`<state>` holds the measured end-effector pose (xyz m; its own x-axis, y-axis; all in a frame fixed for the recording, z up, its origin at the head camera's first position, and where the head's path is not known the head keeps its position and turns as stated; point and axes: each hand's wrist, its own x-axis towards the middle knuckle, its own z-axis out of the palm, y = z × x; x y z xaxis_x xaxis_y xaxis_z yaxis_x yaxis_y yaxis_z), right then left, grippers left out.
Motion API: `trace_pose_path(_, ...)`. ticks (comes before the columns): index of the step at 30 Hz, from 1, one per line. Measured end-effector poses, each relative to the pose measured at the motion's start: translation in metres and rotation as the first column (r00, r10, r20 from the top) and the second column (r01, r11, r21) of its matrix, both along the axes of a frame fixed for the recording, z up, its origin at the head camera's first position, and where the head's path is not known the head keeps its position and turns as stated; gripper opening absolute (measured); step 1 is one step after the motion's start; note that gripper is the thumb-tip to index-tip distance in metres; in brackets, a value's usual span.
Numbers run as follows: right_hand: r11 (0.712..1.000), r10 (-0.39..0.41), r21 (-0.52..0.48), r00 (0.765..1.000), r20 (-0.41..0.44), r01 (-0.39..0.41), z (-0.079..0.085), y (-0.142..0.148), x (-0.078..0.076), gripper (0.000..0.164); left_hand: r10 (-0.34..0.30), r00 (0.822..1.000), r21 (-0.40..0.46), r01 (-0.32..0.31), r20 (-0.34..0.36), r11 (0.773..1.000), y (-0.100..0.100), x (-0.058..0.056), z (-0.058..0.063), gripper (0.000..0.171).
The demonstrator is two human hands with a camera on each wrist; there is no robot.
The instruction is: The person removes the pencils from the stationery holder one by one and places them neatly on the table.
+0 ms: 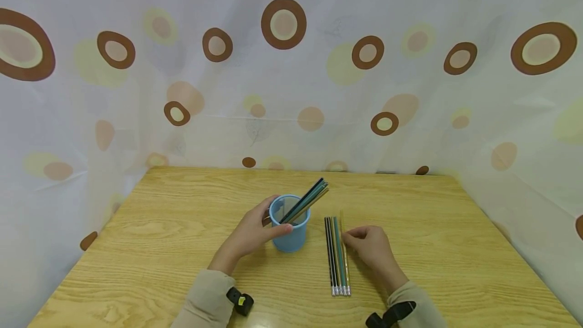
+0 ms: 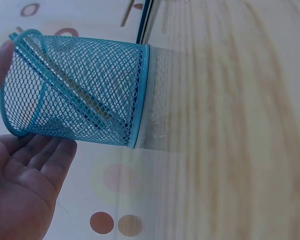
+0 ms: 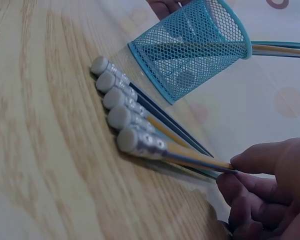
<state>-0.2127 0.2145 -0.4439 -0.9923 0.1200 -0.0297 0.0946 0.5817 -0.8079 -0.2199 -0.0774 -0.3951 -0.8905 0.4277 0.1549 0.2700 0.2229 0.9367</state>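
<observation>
A blue wire-mesh pencil cup [image 1: 290, 239] stands upright on the table, with several pencils [image 1: 307, 201] leaning rightward out of its mouth. My left hand [image 1: 246, 234] holds the cup near the rim from the left, thumb on the near side and fingers round the far side. To the right of the cup lies a row of pencils [image 1: 334, 257], dark, gold and teal, their white eraser ends toward me. At the row's right edge, my right hand [image 1: 374, 251] pinches a gold pencil [image 3: 190, 154] between thumb and fingers. Its eraser end is beside the others in the right wrist view.
The wood-grain table [image 1: 182, 206] extends on both sides of the hands. A white curtain [image 1: 291, 75] with brown rings and pale dots hangs behind it and along both sides. Each sleeve carries a black wrist camera, such as the left one [image 1: 240, 301].
</observation>
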Motion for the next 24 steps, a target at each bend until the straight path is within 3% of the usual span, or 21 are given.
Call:
trace_pose_path(16, 0.995, 0.043, 0.089, 0.998, -0.051, -0.039, 0.0011, -0.0032, 0.0035, 0.012, 0.002, 1.000, -0.004, -0.002, -0.007, 1.000, 0.0004, -0.0004, -0.0005, 0.076)
trace_pose_path(24, 0.992, 0.029, 0.124, 0.998, -0.052, -0.022, -0.0033, -0.0032, 0.0010, 0.012, 0.009, 1.000, -0.004, -0.009, -0.006, 1.000, 0.0011, -0.0009, -0.0009, 0.077)
